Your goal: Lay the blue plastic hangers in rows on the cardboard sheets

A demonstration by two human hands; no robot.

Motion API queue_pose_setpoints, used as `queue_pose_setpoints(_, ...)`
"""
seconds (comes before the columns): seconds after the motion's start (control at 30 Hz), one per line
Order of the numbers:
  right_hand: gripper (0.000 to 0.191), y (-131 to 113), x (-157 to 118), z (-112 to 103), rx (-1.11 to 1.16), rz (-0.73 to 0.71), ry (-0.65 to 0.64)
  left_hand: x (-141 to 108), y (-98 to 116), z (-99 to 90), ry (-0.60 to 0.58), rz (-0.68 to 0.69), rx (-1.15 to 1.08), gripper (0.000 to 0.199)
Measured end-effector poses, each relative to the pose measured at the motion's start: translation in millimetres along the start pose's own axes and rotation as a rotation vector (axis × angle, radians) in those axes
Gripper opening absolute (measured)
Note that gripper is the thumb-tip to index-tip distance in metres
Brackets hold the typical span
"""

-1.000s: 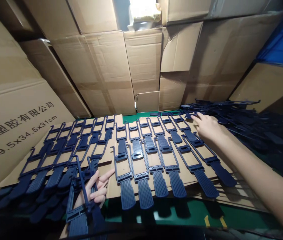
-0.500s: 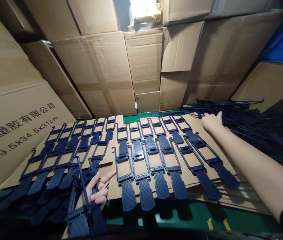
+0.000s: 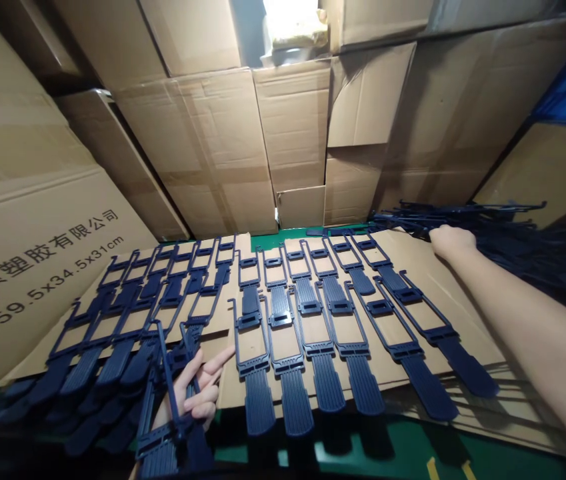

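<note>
My left hand (image 3: 195,390), at the lower left, is wrapped around a couple of dark blue plastic frames (image 3: 160,443) with ribbed, paddle-shaped ends. Its fingertips point right, near the front row of similar pieces. Several such frames (image 3: 287,360) lie side by side in two rows on a cardboard sheet (image 3: 427,267). Stretched out to the far right, my right hand (image 3: 453,241) is curled at the edge of a tangled pile of dark blue parts (image 3: 517,250). Its fingertips are hidden, and what they grip cannot be made out.
Another group of frames (image 3: 113,333) lies in overlapping rows at the left. Cardboard boxes (image 3: 213,147) form a wall behind, and a large printed box (image 3: 37,253) stands at the left. Green table surface (image 3: 353,440) shows along the front, with yellow strips (image 3: 433,468) near its edge.
My right hand has moved right, further into the edge of the pile, and its fingers are more curled. My left hand keeps its frames. The view has shifted slightly.
</note>
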State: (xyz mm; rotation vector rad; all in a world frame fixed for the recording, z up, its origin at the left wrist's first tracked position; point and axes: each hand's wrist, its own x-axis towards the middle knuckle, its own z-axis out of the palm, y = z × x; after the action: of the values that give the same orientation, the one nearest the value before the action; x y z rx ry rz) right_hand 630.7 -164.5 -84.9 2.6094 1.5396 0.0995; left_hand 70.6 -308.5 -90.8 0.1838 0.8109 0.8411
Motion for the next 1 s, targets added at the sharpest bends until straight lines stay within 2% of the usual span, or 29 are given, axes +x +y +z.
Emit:
queue_pose_setpoints(0.2,0.034,-13,4,5,0.006,-0.157,0.023,-4,1,9.6,0.023,-0.012,0.008,0.058)
queue_pose_setpoints(0.3,0.036,-22,8,7,0.030,-0.190,0.051,-5,0,12.7,0.033,-0.006,-0.012,0.058)
queue_pose_setpoints(0.53,0.034,-31,31,12,0.034,-0.046,0.048,-6,-2,12.1,0.070,0.013,-0.057,0.058)
queue_pose_setpoints(0.7,0.051,-26,45,17,0.120,0.166,0.040,-4,-4,7.3,0.051,0.029,-0.084,0.058)
queue_pose_setpoints(0.77,0.050,-24,40,18,0.164,0.170,0.138,-1,-4,4.0,0.057,0.021,-0.079,0.059)
queue_pose_setpoints(0.87,0.044,-22,16,15,0.205,0.028,0.320,4,-3,0.5,0.127,0.013,-0.080,0.059)
queue_pose_setpoints(0.93,0.040,-18,-7,12,0.295,-0.005,0.267,6,-3,0.6,0.156,0.018,-0.096,0.059)
queue_pose_setpoints(1.0,0.034,-12,-30,10,0.382,0.016,0.104,4,-2,2.3,0.115,0.008,-0.115,0.059)
